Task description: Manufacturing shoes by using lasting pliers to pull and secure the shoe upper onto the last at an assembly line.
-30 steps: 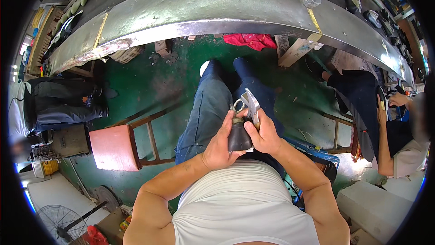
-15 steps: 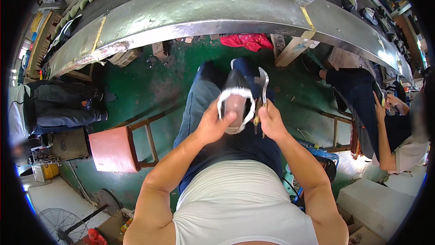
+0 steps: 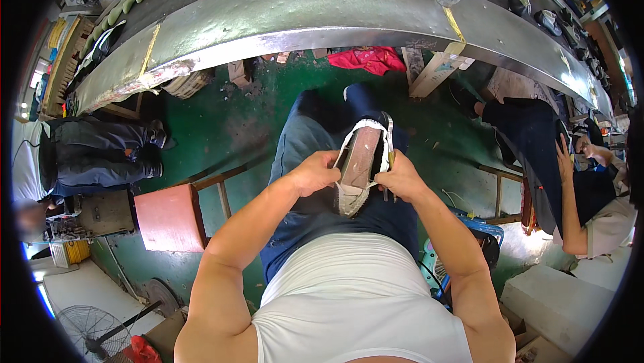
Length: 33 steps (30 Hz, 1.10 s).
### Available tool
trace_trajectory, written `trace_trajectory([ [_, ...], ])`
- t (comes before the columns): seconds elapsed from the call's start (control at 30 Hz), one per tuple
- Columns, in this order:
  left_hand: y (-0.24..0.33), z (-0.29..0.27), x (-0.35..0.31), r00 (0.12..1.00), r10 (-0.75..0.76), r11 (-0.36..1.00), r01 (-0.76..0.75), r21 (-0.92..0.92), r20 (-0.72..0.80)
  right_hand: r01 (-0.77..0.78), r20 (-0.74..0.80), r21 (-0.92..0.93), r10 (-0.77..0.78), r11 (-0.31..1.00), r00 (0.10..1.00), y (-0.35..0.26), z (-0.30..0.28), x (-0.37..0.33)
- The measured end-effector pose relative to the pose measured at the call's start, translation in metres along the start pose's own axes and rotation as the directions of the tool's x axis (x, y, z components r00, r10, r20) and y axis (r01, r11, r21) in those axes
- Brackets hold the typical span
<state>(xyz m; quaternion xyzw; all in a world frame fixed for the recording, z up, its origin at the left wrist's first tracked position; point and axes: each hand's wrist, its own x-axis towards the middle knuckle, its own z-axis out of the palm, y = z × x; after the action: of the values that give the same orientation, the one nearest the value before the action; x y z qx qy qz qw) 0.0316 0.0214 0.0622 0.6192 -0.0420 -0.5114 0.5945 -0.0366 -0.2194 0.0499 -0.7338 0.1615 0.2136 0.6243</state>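
I saw shoe (image 3: 362,162) sole-up, near side of bench (image 3: 268,11). Left hand (image 3: 314,174) pinched its rim; right hand (image 3: 403,176) closed round metal tool (image 3: 390,123) at opposite rim. Judged part-done: end away from bench covered, sides loose.

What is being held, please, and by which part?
Left grip: a shoe by its left edge; right grip: its right edge and a metal tool, mid-length.
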Motion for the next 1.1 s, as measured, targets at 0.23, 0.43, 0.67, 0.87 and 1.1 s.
trace_trajectory([
  [0.23, -0.046, 0.025, -0.008, 0.947, 0.320, 0.946, -0.320, 0.052, 0.018, 0.035, 0.118, -0.504, 0.029, 0.863, 0.993, -0.045, -0.037, -0.072],
  [0.43, -0.057, 0.043, -0.005, 0.965, 0.254, 0.955, -0.239, 0.179, -0.069, 0.394, 0.357, -0.713, -0.183, 0.580, 0.916, -0.050, -0.030, -0.076],
  [0.67, -0.018, 0.063, -0.010, 0.965, -0.038, 0.763, -0.139, -0.631, -0.259, 0.417, 0.442, -0.857, 0.013, 0.303, 0.897, -0.078, -0.019, -0.057],
  [0.87, -0.068, 0.048, 0.036, 0.752, 0.009, 0.976, -0.149, -0.156, -0.659, 0.446, 0.354, -0.759, -0.274, 0.475, 0.894, -0.013, 0.007, -0.052],
  [1.1, -0.064, 0.044, 0.027, 0.660, 0.378, 0.905, -0.116, 0.409, -0.649, 0.436, 0.262, -0.783, -0.401, 0.444, 0.878, -0.022, -0.008, -0.043],
])
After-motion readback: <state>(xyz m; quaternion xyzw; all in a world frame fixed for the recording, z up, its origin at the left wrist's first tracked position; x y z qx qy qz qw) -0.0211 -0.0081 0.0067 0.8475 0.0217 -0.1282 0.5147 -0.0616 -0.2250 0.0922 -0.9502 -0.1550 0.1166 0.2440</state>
